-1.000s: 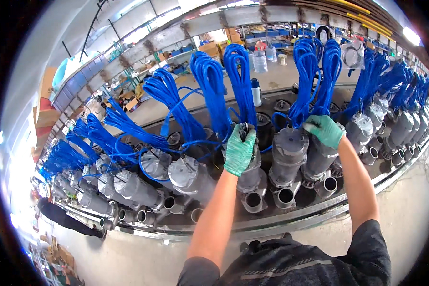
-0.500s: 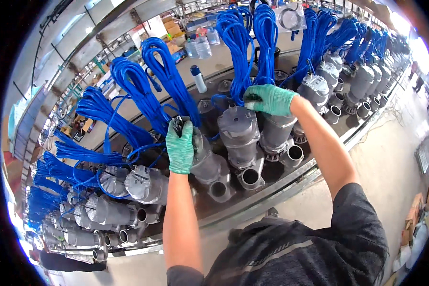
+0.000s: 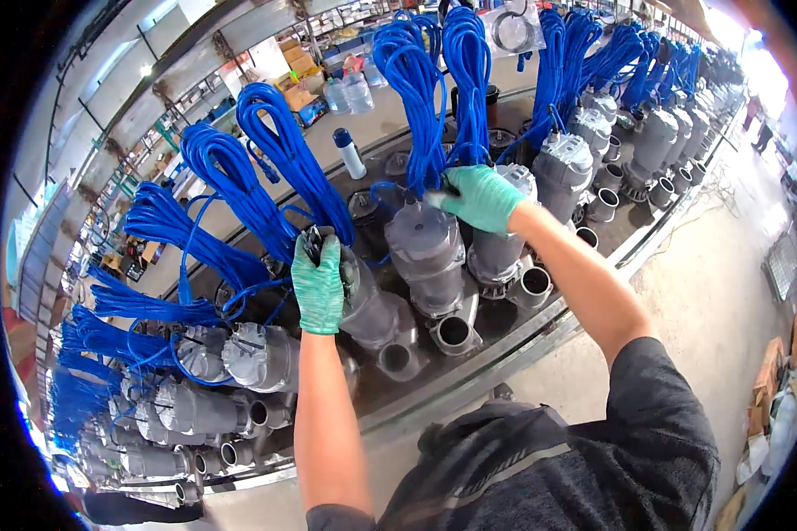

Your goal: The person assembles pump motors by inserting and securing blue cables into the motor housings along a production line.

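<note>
Light: you work in bright, even daylight | Glare: whiteout at your upper right and left rim | Shadows: soft | Distortion: strong fisheye bending, black corners | Focus: centre sharp, edges smeared

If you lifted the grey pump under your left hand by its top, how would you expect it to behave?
The grey pump looks like cast metal with a thick outlet, so probably heavy for its size and rigid. It already leans beside its neighbours, so it may tip if pushed. The blue cable bundle attached above looks floppy and would likely swing. The left hand grips its top; the right hand touches the next one.
</note>
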A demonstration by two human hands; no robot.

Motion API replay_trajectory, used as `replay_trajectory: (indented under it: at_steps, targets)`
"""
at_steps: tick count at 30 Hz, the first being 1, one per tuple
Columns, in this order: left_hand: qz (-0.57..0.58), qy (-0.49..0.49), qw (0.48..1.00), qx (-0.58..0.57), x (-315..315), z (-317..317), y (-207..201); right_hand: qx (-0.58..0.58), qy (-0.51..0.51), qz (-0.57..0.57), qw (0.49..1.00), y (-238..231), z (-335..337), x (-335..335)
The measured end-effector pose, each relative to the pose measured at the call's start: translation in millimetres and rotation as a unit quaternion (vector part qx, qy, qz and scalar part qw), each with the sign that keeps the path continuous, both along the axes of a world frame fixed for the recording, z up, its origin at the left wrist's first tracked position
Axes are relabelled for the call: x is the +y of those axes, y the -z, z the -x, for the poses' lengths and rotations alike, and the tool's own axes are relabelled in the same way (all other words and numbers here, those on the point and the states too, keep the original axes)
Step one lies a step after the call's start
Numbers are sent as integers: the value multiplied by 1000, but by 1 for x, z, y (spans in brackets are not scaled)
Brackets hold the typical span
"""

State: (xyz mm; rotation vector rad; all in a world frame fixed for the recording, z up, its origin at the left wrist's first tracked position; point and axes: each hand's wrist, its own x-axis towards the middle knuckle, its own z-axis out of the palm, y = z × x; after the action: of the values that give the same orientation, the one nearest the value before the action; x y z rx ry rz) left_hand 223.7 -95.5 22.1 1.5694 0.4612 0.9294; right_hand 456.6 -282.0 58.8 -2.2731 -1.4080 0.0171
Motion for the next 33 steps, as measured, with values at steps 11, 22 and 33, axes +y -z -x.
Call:
replay_trajectory:
  at_steps: [11, 22, 33]
  targets:
    - [-62, -30, 998, -9, 10, -3, 11, 126, -179, 11, 976, -5, -48, 7]
    - [9, 1, 1000, 1, 2, 0, 3, 30, -176, -53, 982, 22, -31, 6]
    - [-65, -17, 997, 23, 3, 2, 3, -66, 129, -221, 964, 43, 23, 28]
